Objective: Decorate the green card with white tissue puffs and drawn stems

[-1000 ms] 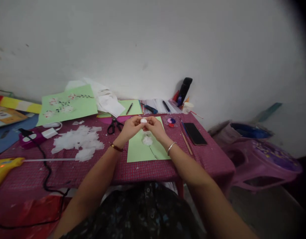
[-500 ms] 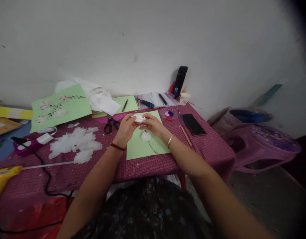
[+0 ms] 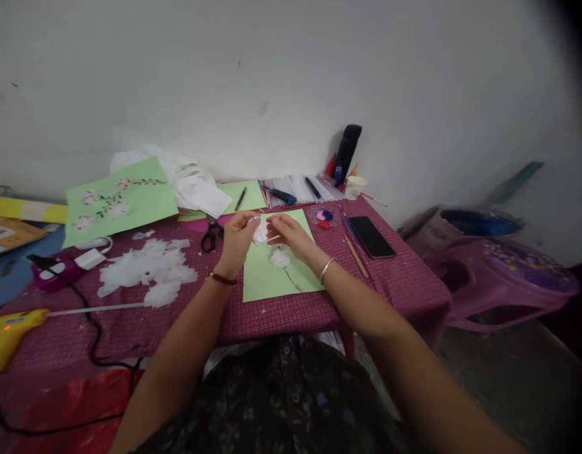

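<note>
A crumpled piece of white tissue paper [image 3: 259, 233] is pinched by my left hand [image 3: 238, 238], above the upper part of a light green sheet [image 3: 262, 277]. Close to its right side is my right hand [image 3: 291, 234], fingers curved and apart; whether a fingertip touches the tissue I cannot tell. On the sheet below my hands sits a white tissue flower [image 3: 280, 256] with a drawn stem running down to the right. Black-handled scissors [image 3: 210, 236] lie just left of my left hand. Farther left is a heap of white tissue pieces [image 3: 146, 268].
A yellow glue gun [image 3: 9, 331] with a cable lies at the left edge. Behind the heap rests a green sheet with flowers [image 3: 125, 195]. Rightward are a paint palette [image 3: 325, 217], a wooden stick [image 3: 357, 257] and a phone [image 3: 373, 237]. A purple stool [image 3: 503, 284] stands beyond the table.
My hands have moved slightly apart. The white tissue, previously between both hands' fingers, is now at my left hand's fingers, and my right fingers have spread. The view has shifted slightly.
</note>
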Available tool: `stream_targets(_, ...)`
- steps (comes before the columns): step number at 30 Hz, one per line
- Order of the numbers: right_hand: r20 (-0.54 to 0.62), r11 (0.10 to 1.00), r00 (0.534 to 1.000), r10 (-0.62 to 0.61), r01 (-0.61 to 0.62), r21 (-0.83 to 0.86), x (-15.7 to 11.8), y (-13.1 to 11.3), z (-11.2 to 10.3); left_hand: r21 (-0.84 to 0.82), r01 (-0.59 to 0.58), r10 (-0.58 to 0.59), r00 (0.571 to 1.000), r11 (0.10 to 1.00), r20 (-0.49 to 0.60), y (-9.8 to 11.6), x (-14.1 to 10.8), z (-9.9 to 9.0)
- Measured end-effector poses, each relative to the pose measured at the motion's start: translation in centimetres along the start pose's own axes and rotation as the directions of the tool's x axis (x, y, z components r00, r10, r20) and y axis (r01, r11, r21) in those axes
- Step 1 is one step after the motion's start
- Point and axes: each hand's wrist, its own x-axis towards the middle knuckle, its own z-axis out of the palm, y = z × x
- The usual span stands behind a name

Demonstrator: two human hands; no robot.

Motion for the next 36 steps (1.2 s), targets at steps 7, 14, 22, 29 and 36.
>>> stream_targets(7,-0.023,0.999,1.000,0.010,-0.010,-0.039,0.8,0.8,0.1,-0.121,0.086,-0.086,0.996,0.989,0.007,-0.1,0.1,-0.1)
stream_targets(14,-0.108,1.000,0.994,0.001,0.000,0.014,0.6,0.0,-0.8,-0.061,0.014,-0.016,1.000,0.998,-0.025,0.3,0.3,-0.6)
stream_targets(22,0.181,0.824,0.977,-0.112,0.193,-0.532,0.3,0.4,-0.1,-0.021,0.019,-0.019,1.000,1.000,-0.014,-0.4,-0.5,0.3)
stream_targets(29,0.020,0.979,1.000,0.016,-0.011,-0.206,0.8,0.4,-0.4,-0.251,0.109,-0.148,0.979,0.962,-0.141,0.1,0.3,-0.2)
stream_targets(36,-0.010,0.985,0.995,-0.096,0.093,-0.144,0.2,-0.5,-0.2,-0.074,0.047,-0.050,0.998,0.996,-0.028,0.1,-0.1,-0.4)
